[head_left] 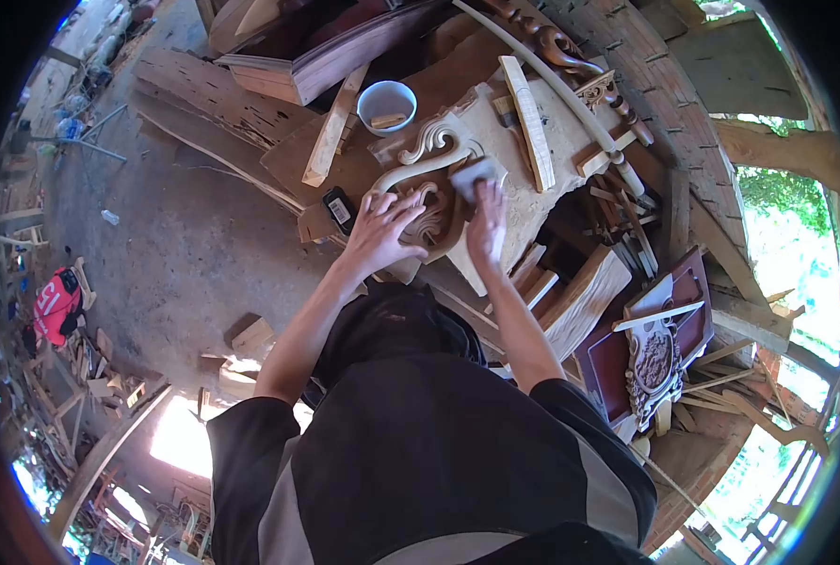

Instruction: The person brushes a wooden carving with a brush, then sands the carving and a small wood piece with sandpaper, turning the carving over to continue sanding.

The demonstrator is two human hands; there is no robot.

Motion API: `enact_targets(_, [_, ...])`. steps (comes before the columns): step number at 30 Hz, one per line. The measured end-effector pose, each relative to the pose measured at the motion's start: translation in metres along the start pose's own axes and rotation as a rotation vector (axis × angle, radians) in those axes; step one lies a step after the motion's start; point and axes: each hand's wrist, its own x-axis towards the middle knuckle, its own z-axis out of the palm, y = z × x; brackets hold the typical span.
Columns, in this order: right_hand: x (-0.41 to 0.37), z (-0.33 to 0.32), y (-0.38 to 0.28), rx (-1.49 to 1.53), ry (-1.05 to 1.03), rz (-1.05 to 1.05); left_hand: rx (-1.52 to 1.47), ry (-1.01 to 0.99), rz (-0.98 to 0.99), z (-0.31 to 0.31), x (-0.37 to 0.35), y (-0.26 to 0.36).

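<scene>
A pale carved wooden piece (430, 168) with scrolls and leaf shapes lies on the cluttered work surface in front of me. My left hand (382, 234) grips its near left side, with the fingers spread over the carving and the thumb apart. In my right hand (486, 221) is a grey piece of sandpaper (473, 173), held against the right part of the carving by the fingertips. How the sheet is folded cannot be made out. Close by the left hand lies a small black device (339, 211) with a pale label.
Behind the carving stands a white bowl (387, 102) with a wooden bit inside. A brush (506, 110) and a light wood strip (528, 122) lie to its right. Another wood block (335, 127) rests at the left. A carved panel (655, 353) leans at the right.
</scene>
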Motion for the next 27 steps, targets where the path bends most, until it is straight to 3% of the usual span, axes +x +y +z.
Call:
enact_targets(1, [0.011, 0.003, 0.007, -0.062, 0.089, 0.098, 0.002, 0.000, -0.002, 0.006, 0.003, 0.000])
enact_targets(2, [0.023, 0.006, 0.015, 0.047, 0.134, 0.264, 0.082, 0.153, -0.040, 0.012, 0.009, 0.001])
enact_targets(3, [0.032, 0.009, 0.012, 0.046, 0.134, 0.262, 0.161, 0.307, -0.079, 0.020, 0.014, 0.001])
enact_targets(5, [0.045, 0.019, -0.004, -0.011, 0.118, 0.094, 0.174, 0.306, -0.138, 0.033, 0.025, -0.001])
enact_targets(7, [0.049, 0.013, -0.031, 0.160, -0.120, -0.193, 0.228, 0.334, -0.231, 0.043, 0.034, -0.002])
enact_targets(10, [0.066, 0.034, -0.017, 0.163, -0.013, -0.073, 0.249, 0.328, -0.239, 0.048, 0.034, -0.002])
enact_targets(12, [0.079, 0.049, -0.036, -0.037, 0.188, 0.263, 0.249, 0.330, -0.249, 0.048, 0.032, -0.005])
enact_targets(13, [0.080, 0.046, -0.040, 0.084, 0.037, 0.042, 0.236, 0.327, -0.257, 0.049, 0.031, -0.005])
enact_targets(15, [0.085, 0.034, -0.037, 0.216, -0.108, -0.108, 0.214, 0.333, -0.258, 0.050, 0.036, -0.005])
enact_targets(17, [0.099, 0.030, -0.031, 0.208, 0.010, 0.281, 0.204, 0.328, -0.267, 0.051, 0.034, -0.004])
enact_targets(18, [0.104, 0.044, -0.034, 0.100, 0.134, 0.357, 0.204, 0.334, -0.284, 0.050, 0.035, -0.003])
enact_targets(19, [0.102, 0.051, -0.035, 0.106, 0.124, 0.355, 0.182, 0.331, -0.291, 0.048, 0.035, -0.002])
enact_targets(21, [0.101, 0.056, -0.036, 0.161, -0.049, -0.132, 0.157, 0.324, -0.284, 0.045, 0.034, -0.001])
enact_targets(22, [0.106, 0.046, -0.028, 0.197, -0.110, -0.133, 0.153, 0.329, -0.283, 0.045, 0.035, -0.001])
enact_targets(23, [0.107, 0.041, -0.025, 0.140, -0.053, 0.057, 0.147, 0.332, -0.285, 0.046, 0.035, 0.000])
enact_targets(25, [0.114, 0.048, -0.024, 0.172, 0.099, 0.647, 0.151, 0.347, -0.291, 0.049, 0.037, 0.001])
enact_targets(27, [0.107, 0.056, -0.030, 0.001, 0.020, 0.138, 0.162, 0.340, -0.287, 0.047, 0.034, -0.002])
